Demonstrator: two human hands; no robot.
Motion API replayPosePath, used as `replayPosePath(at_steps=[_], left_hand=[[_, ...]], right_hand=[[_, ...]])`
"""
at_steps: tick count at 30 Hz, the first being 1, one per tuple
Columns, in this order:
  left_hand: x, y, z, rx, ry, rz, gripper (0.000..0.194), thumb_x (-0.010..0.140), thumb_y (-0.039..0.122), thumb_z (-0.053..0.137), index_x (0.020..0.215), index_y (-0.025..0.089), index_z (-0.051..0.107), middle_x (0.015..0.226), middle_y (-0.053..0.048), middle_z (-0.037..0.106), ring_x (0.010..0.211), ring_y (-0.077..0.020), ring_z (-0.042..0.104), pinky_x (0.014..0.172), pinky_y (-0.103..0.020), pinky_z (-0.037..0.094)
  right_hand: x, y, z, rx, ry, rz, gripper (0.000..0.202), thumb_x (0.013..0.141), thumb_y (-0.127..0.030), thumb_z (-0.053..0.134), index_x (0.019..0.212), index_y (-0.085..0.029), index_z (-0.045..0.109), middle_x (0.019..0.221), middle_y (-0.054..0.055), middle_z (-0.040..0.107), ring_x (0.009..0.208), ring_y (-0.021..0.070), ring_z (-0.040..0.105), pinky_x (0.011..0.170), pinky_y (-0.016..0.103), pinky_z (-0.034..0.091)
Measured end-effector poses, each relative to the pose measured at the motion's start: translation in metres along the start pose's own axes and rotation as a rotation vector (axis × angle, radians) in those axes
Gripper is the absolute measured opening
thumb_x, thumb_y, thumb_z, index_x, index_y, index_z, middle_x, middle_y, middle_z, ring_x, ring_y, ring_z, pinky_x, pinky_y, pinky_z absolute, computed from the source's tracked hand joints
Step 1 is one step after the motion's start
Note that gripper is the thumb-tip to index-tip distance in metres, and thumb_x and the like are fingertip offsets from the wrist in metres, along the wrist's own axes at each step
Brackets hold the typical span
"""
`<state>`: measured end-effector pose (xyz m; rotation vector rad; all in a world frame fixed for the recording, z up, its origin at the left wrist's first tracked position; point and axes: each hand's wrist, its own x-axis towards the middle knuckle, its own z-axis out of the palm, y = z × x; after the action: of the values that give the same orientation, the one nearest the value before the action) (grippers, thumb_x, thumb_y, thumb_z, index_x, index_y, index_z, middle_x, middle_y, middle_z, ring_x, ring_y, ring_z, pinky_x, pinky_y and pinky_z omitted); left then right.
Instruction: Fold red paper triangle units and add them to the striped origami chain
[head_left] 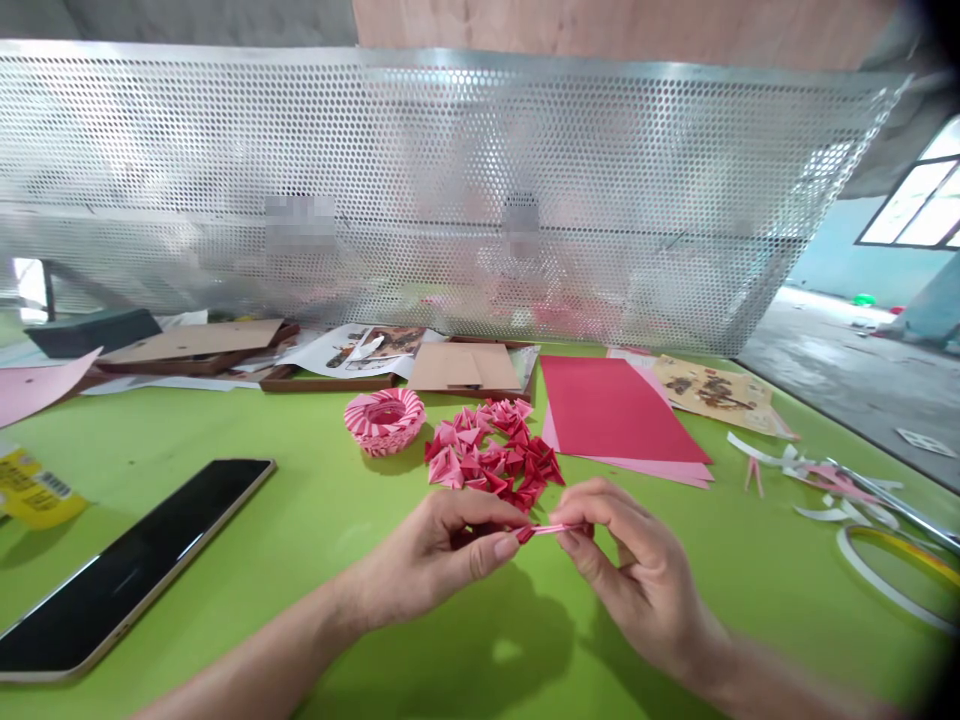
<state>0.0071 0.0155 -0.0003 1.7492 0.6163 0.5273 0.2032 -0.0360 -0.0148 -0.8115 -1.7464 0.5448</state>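
My left hand (442, 555) pinches a small red folded paper piece (526, 534) between thumb and fingers. From its tip a thin pink folded paper piece (552, 528) runs across to my right hand (637, 565), which pinches the other end. Whether the two pieces are joined or only touch, I cannot tell. Just beyond my fingers lies a loose pile of pink and red folded paper triangles (480, 455). Left of that pile stands a round pink paper bowl (384, 425) built of interlocked folds, with a striped rim.
Red paper sheets (622, 405) lie over pink ones behind the pile. A smartphone (135, 570) is at left, near yellow packaging (37, 490). Paper scraps (847, 495) and a tape roll (896, 575) sit at right. Cardboard trays (330, 383) line a perforated metal screen (450, 200).
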Motion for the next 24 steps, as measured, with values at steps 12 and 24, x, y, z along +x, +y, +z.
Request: replayPosePath(at_steps=[12,24], left_hand=[[0.0027,0.0016,0.0023,-0.013,-0.015,-0.005,0.034,0.083,0.038,0.051,0.101,0.013,0.064,0.065,0.001,0.046,0.056,-0.0092,0.033,0.049,-0.021,0.026],[0.0018,0.0024,0.0027,-0.044,-0.012,-0.011,0.033,0.081,0.038,0.053,0.100,0.013,0.065,0.070,-0.002,0.051,0.057,-0.0093,0.034,0.050,-0.021,0.028]], right_hand=[[0.0029,-0.0045,0.0018,-0.044,-0.017,-0.091,0.022,0.083,-0.004,0.050,0.095,-0.021,0.058,0.083,0.003,0.056,0.074,0.0168,0.056,0.062,0.025,0.047],[-0.0036,0.0006,-0.0030,-0.151,-0.092,-0.183,0.024,0.080,0.000,0.052,0.094,-0.019,0.056,0.085,0.005,0.057,0.078,0.0175,0.056,0.068,0.028,0.047]])
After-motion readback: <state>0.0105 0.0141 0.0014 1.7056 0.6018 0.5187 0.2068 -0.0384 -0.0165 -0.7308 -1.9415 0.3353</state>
